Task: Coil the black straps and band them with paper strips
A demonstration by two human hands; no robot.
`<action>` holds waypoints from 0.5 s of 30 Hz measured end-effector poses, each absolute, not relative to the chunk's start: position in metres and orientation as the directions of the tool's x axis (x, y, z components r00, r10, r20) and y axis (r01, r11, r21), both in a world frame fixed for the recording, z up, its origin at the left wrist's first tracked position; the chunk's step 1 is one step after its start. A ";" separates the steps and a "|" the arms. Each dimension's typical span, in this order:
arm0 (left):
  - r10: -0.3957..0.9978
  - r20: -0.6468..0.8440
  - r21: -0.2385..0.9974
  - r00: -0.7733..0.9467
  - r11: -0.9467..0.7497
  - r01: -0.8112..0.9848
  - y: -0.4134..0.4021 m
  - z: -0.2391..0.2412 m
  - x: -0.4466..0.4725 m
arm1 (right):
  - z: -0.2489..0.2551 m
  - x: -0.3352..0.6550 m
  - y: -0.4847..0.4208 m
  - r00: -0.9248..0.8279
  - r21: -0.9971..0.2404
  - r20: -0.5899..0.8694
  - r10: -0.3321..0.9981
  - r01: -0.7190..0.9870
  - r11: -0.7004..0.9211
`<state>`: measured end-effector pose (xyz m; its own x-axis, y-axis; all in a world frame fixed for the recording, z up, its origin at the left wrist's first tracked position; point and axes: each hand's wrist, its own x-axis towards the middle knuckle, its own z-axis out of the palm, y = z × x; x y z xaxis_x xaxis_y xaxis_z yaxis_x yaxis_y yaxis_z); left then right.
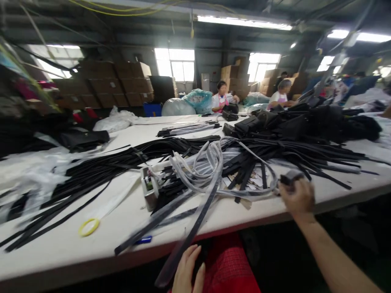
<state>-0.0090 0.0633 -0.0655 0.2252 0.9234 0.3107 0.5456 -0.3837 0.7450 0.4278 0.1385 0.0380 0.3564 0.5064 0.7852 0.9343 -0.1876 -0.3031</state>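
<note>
My left hand (187, 272) is low in the view by the table's front edge, its fingers stretched out and holding nothing visible. Right beside it, a long black strap in a clear plastic sleeve (195, 228) hangs over the edge; whether they touch, I cannot tell. At the right, my right hand (299, 198) is closed around a small black and grey object (291, 177), blurred and partly covered by the fingers. Looped clear plastic sleeving (214, 162) lies between the hands, over a pile of black straps (244, 165).
On the white table (122, 224) are a yellow ring (88, 227), a blue capped item (144, 240) and a metal box-shaped holder (149, 189). Black bags (293, 122) are heaped at the back right, crumpled clear plastic (36, 167) at left. Two co-workers (220, 99) sit across.
</note>
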 end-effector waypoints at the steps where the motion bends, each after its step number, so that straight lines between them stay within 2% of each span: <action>1: 0.928 0.284 0.741 0.241 -0.372 0.559 0.063 -0.058 -0.011 | 0.045 0.460 0.156 0.348 -0.255 0.795 0.497 0.935 -0.247; 3: 0.940 0.244 0.722 0.238 -0.340 0.603 0.063 -0.042 -0.013 | 0.058 0.507 0.185 0.372 -0.224 0.758 0.535 0.920 -0.322; 4: 0.949 0.232 0.705 0.215 -0.316 0.635 0.064 -0.035 -0.013 | 0.064 0.519 0.196 0.361 -0.213 0.730 0.580 0.927 -0.309; 5: 0.958 0.222 0.682 0.182 -0.285 0.674 0.066 -0.028 -0.013 | 0.068 0.522 0.204 0.356 -0.229 0.740 0.571 0.931 -0.283; 8: 0.985 0.160 0.542 0.061 -0.140 0.828 0.076 -0.015 -0.014 | 0.069 0.480 0.215 0.295 -0.324 0.756 0.585 0.944 -0.058; 10: 0.997 0.073 0.411 0.001 -0.031 0.911 0.086 -0.013 -0.016 | 0.054 0.423 0.214 0.210 -0.389 0.694 0.689 0.914 0.114; 12: 0.999 -0.049 0.320 -0.023 0.037 0.947 0.096 -0.014 -0.018 | 0.031 0.362 0.211 0.125 -0.450 0.604 0.787 0.869 0.208; 13: 0.993 -0.113 0.309 -0.028 0.062 0.949 0.100 -0.016 -0.018 | 0.018 0.333 0.210 0.122 -0.597 0.475 0.871 0.772 0.218; 15: 0.973 -0.230 0.347 -0.029 0.110 0.931 0.106 -0.019 -0.018 | -0.005 0.289 0.214 0.164 -0.870 0.203 0.965 0.482 0.101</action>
<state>-0.0179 0.1057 -0.0193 -0.0293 0.9727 -0.2301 0.9312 0.1103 0.3475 0.2892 0.2143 -0.0050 0.1641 0.9654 0.2026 0.4818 0.1008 -0.8705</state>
